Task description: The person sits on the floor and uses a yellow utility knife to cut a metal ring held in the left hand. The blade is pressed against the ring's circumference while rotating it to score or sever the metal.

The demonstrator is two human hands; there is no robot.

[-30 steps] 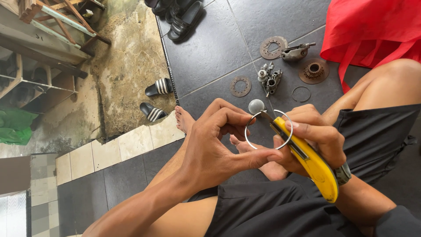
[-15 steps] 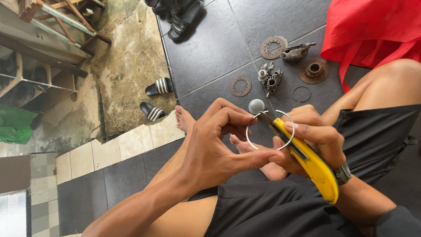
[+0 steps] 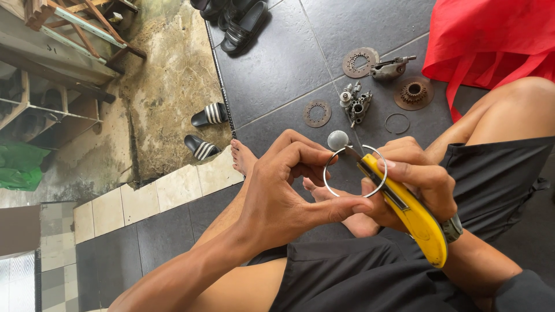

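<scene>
Thin metal ring [image 3: 354, 171] held up in front of lap, face toward camera, for scraping. Left hand [image 3: 289, 190] fingers pinched on ring's rim. Right hand [image 3: 416, 179] clamped round yellow utility knife [image 3: 411, 212], long axis diagonal, blade tip up-left onto ring. Engine parts [image 3: 370, 92] on floor tiles [image 3: 272, 69] beyond.

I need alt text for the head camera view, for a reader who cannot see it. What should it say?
Seen from above, a seated person's left hand holds a thin metal ring while the right hand holds a yellow utility knife with its blade at the ring. On the dark floor tiles beyond lie small metal machine parts, striped sandals and a red cloth.
</scene>
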